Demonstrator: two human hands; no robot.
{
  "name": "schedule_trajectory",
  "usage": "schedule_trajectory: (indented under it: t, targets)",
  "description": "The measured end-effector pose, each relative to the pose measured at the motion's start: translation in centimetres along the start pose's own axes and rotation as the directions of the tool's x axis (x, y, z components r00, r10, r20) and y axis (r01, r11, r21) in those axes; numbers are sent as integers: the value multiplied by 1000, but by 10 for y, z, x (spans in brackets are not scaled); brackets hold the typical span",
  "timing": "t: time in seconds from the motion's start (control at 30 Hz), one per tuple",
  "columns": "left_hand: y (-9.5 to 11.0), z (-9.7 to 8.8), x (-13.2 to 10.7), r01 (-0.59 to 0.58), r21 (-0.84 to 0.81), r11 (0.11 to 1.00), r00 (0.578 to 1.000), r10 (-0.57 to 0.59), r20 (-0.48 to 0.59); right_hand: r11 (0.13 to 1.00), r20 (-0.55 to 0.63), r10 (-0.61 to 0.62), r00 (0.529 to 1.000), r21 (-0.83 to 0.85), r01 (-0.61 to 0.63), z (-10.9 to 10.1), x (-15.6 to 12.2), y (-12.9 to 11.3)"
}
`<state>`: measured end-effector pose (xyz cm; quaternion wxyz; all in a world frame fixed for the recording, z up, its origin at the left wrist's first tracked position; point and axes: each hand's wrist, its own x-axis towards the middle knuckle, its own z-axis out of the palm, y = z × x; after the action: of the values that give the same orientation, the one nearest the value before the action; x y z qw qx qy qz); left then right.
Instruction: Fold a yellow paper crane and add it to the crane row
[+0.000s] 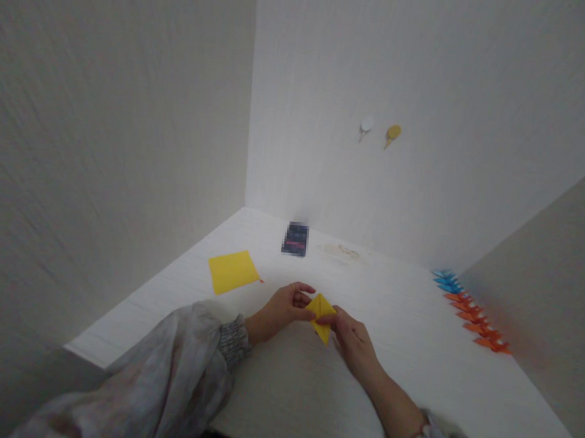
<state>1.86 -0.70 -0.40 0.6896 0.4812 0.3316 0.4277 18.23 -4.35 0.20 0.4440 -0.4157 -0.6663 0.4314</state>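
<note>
A small folded yellow paper [322,312], diamond-shaped with a crease down its middle, is held just above the white table [413,361]. My left hand [283,310] pinches its left edge with curled fingers. My right hand [351,340] grips its right lower edge between thumb and fingers. Both hands meet at the paper near the table's middle.
A stack of flat yellow paper squares [233,271] lies to the left. A dark small box [296,238] stands near the back wall. A row of blue folded figures [446,279] and orange folded figures [480,325] lines the right wall. Two round hooks [379,129] hang on the wall.
</note>
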Motion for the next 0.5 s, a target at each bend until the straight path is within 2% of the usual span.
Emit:
schedule_trajectory:
  t: [0.27,0.37,0.5]
  targets:
    - [-4,-1,-2,84,28,996,989,-87,118,998,-56,60,997,24,-59,2,2,17]
    - [-6,-2,-1,87,46,995,985,-93,146,981,-104,129,986,158,-111,5,2,17]
    - [-8,-1,0,68,39,997,985,-73,159,933,-107,150,983,344,-105,9,3,11]
